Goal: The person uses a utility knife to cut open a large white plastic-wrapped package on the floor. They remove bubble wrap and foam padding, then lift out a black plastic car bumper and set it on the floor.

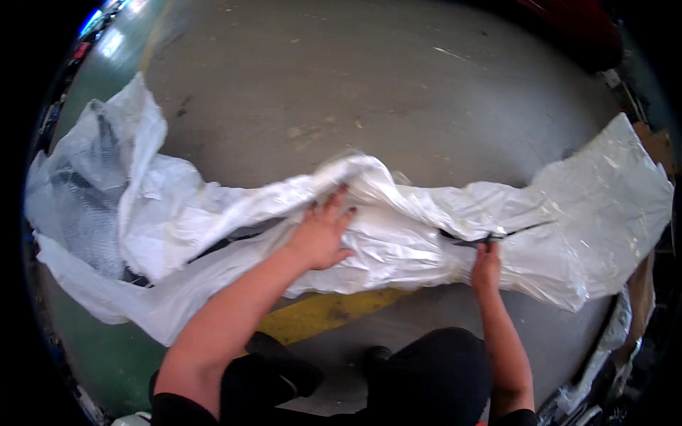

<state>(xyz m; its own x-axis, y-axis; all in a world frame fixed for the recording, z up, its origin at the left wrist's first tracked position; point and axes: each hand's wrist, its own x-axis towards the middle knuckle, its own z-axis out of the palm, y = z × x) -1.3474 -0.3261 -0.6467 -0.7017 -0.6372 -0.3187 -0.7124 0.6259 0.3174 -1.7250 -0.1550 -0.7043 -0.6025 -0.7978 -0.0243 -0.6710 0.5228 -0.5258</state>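
Note:
A long bundle in crumpled white plastic wrapping (394, 250) lies across the floor before me. My left hand (322, 234) rests on its middle with the fingers spread, holding nothing. At the right, my right hand (487, 266) has its fingertips pinched together at the near edge of a slit in the wrapping. Something small and dark shows at those fingertips, too blurred to name. Through the slit a strip of a black item (455, 239) is visible. Another dark part (229, 239) shows through the left opening, and clear bubble wrap (88, 223) covers the left end.
A yellow floor line (330, 314) runs between the bundle and my shoes. Green floor (101, 362) borders the grey floor at the left. Brown cardboard (642, 298) and loose clear plastic film (591, 367) lie at the right edge. A dark red object (578, 26) stands at the far right.

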